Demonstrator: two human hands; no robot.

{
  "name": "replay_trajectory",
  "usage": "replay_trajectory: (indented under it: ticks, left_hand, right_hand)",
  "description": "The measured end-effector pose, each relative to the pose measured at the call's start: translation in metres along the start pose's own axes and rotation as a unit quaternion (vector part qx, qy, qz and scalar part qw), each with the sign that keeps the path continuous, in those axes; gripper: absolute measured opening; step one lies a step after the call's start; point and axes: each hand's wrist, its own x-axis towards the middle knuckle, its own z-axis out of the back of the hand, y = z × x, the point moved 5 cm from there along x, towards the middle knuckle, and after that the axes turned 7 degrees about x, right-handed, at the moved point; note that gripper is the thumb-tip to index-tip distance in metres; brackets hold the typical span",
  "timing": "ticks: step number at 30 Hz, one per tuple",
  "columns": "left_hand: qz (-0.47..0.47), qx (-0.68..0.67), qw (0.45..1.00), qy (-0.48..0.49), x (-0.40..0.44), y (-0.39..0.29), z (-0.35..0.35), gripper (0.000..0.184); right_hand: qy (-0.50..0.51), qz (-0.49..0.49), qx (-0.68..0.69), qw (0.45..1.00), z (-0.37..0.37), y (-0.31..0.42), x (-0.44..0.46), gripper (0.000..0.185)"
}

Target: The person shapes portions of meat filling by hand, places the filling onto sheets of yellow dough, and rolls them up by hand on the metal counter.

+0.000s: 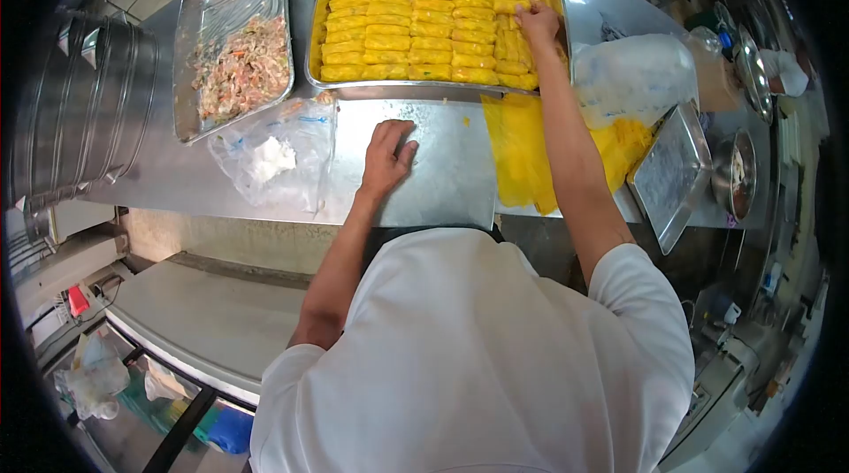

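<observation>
Rows of yellow rolls [389,29] fill a large metal tray [371,93] at the back of the metal table. My right hand [538,24] reaches over the tray's right part, its fingers closed on a yellow roll [509,7] near the upper right. Resting on the bare metal in front of the tray, my left hand [387,155] has its fingers apart and holds nothing. Yellow sheets [517,150] lie under and beside my right forearm. To the left, a second metal tray [217,9] holds a chopped, pinkish mixture [246,66].
A plastic bag with white paste [272,157] lies left of my left hand. At the right are a clear plastic bag [637,75], a tilted metal tray [676,172] and a metal bowl [734,174]. Large round metal containers [84,110] stand far left.
</observation>
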Motion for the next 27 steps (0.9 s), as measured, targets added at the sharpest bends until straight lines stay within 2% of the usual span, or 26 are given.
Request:
replay_trajectory:
  ticks: [1, 2, 6, 8, 9, 11, 15, 17, 18, 20, 22, 24, 27]
  left_hand:
    - [-0.003, 0.000, 1.000, -0.001, 0.001, 0.000, 0.001, 0.031]
    - [-0.001, 0.001, 1.000, -0.002, 0.002, 0.000, 0.001, 0.031]
    - [0.002, 0.006, 1.000, -0.007, 0.001, -0.002, 0.000, 0.031]
    - [-0.004, 0.008, 1.000, -0.007, 0.002, -0.002, 0.000, 0.030]
    - [-0.002, 0.012, 1.000, -0.006, 0.001, -0.003, 0.000, 0.030]
    - [-0.006, 0.016, 1.000, -0.002, 0.002, -0.004, 0.000, 0.029]
    - [-0.018, 0.019, 1.000, -0.007, 0.003, -0.005, 0.000, 0.028]
    - [-0.012, 0.011, 1.000, -0.004, 0.001, -0.006, -0.002, 0.028]
    - [-0.014, 0.009, 1.000, -0.007, 0.001, -0.006, -0.001, 0.027]
    - [-0.011, 0.003, 1.000, -0.013, 0.001, -0.005, 0.000, 0.026]
    - [-0.007, 0.002, 1.000, -0.012, 0.000, -0.004, -0.001, 0.026]
    - [-0.001, 0.000, 1.000, -0.011, -0.001, -0.003, -0.002, 0.025]
    - [-0.003, -0.008, 1.000, -0.015, 0.000, -0.001, -0.002, 0.026]
  right_hand:
    - [-0.016, 0.099, -0.203, 0.974, 0.001, 0.006, 0.004, 0.048]
    - [-0.031, 0.194, -0.396, 0.897, -0.003, 0.010, 0.006, 0.053]
    - [-0.031, 0.121, -0.387, 0.914, -0.008, 0.036, -0.018, 0.059]
    - [0.011, 0.166, -0.465, 0.870, -0.018, 0.057, -0.044, 0.059]
    - [0.007, 0.162, -0.466, 0.870, -0.017, 0.052, -0.042, 0.059]
    - [-0.004, 0.165, -0.474, 0.865, -0.018, 0.038, -0.027, 0.073]
    - [-0.028, 0.167, -0.483, 0.859, -0.018, 0.041, -0.026, 0.077]
    - [-0.036, 0.250, -0.440, 0.862, -0.009, 0.056, -0.040, 0.074]
    - [-0.039, 0.246, -0.443, 0.861, -0.002, 0.065, -0.051, 0.074]
    - [-0.012, 0.270, -0.341, 0.900, 0.011, 0.091, -0.086, 0.057]
    - [0.005, 0.238, -0.178, 0.955, 0.031, 0.111, -0.143, 0.036]
    - [-0.005, 0.251, -0.194, 0.948, 0.055, 0.112, -0.196, 0.022]
    - [0.003, 0.188, -0.263, 0.946, 0.094, 0.072, -0.250, 0.018]
